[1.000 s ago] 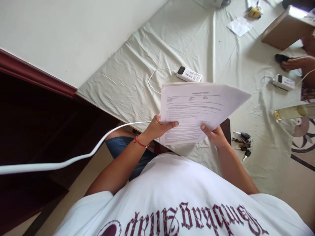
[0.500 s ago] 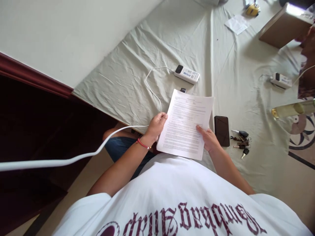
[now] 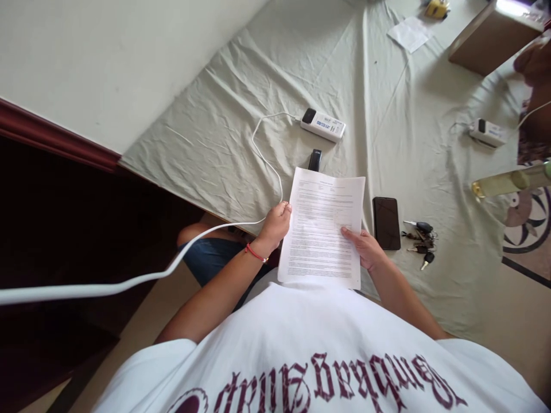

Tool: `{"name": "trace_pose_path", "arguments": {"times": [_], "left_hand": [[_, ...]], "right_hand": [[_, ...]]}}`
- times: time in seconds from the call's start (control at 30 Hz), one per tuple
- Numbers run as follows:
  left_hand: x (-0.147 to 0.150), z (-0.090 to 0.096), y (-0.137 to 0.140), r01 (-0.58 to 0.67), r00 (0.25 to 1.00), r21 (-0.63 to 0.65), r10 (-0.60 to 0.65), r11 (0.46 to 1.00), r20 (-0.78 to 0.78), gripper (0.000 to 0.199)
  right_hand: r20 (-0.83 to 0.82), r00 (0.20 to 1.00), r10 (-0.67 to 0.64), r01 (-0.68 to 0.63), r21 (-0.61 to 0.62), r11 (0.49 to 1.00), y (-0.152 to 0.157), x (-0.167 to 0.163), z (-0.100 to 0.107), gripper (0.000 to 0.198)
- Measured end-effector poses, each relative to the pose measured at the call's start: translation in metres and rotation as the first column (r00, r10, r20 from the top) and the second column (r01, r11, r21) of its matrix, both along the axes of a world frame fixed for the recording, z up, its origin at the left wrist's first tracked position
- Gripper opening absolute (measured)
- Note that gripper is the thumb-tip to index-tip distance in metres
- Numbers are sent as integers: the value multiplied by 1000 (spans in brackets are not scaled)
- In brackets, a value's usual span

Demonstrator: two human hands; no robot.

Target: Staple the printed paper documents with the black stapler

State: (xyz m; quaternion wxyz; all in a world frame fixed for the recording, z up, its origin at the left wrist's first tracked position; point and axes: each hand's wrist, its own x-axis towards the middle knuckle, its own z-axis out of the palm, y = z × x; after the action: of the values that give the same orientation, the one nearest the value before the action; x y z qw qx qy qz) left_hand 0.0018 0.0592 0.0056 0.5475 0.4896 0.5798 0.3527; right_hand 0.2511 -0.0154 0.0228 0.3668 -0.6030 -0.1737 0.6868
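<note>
A stack of printed paper sheets lies flat near the front edge of the cloth-covered table. My left hand, with a red thread on the wrist, grips the sheets' left edge. My right hand holds the right edge, thumb on top of the page. A small black object lies just beyond the top of the paper.
A dark phone and a bunch of keys lie right of the paper. A white device with a cable sits farther back, another device at right. Another person's hand and a brown box are at the far right.
The sheets, raised and tilted one second ago, have come down flat onto the table and turned upright. The phone and the small black object are now uncovered.
</note>
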Motion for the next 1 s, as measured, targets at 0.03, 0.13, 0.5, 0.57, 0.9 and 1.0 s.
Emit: {"name": "trace_pose_path", "arguments": {"times": [0.03,0.13,0.5,0.57,0.9,1.0], "left_hand": [[-1,-1,0,-5,1000,5,5,1000,-23,29],[-4,-1,-2,-18,995,42,22,999,-100,27],[-5,-5,-1,34,936,42,-17,999,-352,25],[-6,-5,-3,45,919,25,-31,999,-392,25],[-5,1,-1,106,846,-47,-115,993,-520,31],[-1,5,5,108,850,-76,-132,991,-510,32]], "right_hand": [[-5,1000,-4,4,-2,1000,0,-1,0,43],[0,1000,-14,14,-11,1000,-2,-3,-1,41],[33,999,-6,9,-70,998,-6,-5,0,38],[35,999,18,-15,-81,997,-8,-5,1,35],[57,998,24,-19,-80,997,-14,-14,15,18],[51,999,-18,21,-64,998,-16,-16,19,16]]}}
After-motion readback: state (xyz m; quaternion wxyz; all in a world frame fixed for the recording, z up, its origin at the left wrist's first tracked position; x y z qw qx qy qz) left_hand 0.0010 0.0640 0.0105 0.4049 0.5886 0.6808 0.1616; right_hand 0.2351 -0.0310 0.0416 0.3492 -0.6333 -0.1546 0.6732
